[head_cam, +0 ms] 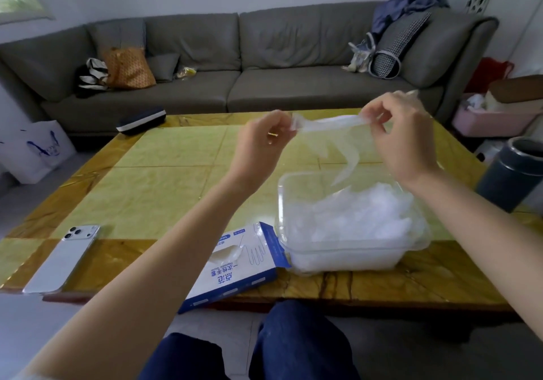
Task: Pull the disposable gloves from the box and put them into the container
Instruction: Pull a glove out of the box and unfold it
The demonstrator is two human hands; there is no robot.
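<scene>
You hold one clear disposable glove (pixel 329 122) stretched in mid-air, left hand (pixel 261 140) and right hand (pixel 407 141) each pinching an end, above the nearly full clear container (pixel 346 257). Next, probably: lower it in, right of the glove box (pixel 235 273).

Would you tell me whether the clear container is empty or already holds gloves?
Not empty: a crumpled heap of gloves fills much of the clear container, reaching about its rim.
</scene>
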